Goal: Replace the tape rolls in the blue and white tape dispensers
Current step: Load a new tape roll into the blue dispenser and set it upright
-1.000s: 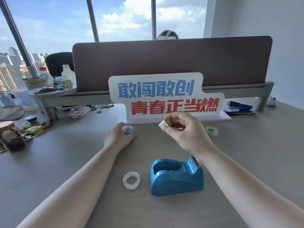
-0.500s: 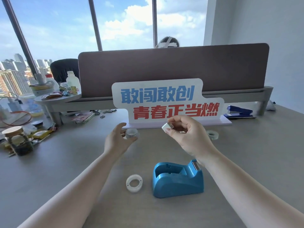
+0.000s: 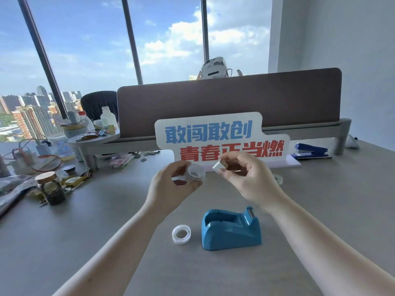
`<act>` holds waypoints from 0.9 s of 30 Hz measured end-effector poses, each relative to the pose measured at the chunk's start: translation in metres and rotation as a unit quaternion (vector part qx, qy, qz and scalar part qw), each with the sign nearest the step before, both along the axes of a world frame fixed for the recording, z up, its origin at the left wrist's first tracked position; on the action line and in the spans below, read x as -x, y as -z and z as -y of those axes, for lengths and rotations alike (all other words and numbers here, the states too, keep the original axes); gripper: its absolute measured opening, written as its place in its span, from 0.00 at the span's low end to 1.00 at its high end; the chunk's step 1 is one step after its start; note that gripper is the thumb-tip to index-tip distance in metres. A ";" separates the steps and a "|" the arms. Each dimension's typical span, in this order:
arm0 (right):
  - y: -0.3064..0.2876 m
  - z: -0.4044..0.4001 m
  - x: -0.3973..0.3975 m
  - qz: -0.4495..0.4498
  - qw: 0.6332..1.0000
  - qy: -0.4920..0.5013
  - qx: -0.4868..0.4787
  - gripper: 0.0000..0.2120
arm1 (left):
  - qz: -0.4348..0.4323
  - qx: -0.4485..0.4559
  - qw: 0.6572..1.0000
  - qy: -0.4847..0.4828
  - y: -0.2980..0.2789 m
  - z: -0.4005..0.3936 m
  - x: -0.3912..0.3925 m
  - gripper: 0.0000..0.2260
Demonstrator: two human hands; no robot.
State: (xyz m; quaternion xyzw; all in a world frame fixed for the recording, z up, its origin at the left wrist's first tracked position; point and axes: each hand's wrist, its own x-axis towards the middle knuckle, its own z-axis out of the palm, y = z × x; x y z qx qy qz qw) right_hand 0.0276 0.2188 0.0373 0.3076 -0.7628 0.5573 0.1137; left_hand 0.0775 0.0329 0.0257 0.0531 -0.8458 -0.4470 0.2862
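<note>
Fingertips (image 3: 222, 170) of the right hand (image 3: 248, 182) are pinched shut on a small white spindle piece (image 3: 220, 165), held up in the air at about one o'clock from the blue tape dispenser (image 3: 232, 228). A clear tape roll (image 3: 195, 174) is gripped by the left hand (image 3: 171, 189), thumb and fingers closed around its rim, just beside the spindle piece but not yet touching it. The step in hand appears to be seating the piece into the roll's core. For that to be done well, the core's opening should be turned squarely toward the piece, and the piece should be pushed straight through, not at a slant. The dispenser's cradle is seen empty on the desk (image 3: 320, 210). A white ring (image 3: 181, 234) lies flat at nine o'clock from the dispenser, probably the spent core. Another roll (image 3: 279, 178) lies farther back, at one o'clock. No white dispenser can be made out.
</note>
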 end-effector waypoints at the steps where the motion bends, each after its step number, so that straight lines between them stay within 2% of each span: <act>1: 0.000 -0.001 -0.001 -0.005 1.000 -0.001 -0.004 0.12 | 0.001 0.007 1.000 0.005 0.000 -0.004 -0.001 0.22; 20: 0.006 0.003 -0.005 0.026 0.998 -0.049 -0.028 0.15 | 0.013 -0.013 0.998 0.064 0.002 -0.023 -0.012 0.22; 27: 0.009 0.005 -0.008 0.038 0.997 -0.068 -0.021 0.15 | 0.008 -0.058 0.995 0.077 0.000 -0.025 -0.016 0.17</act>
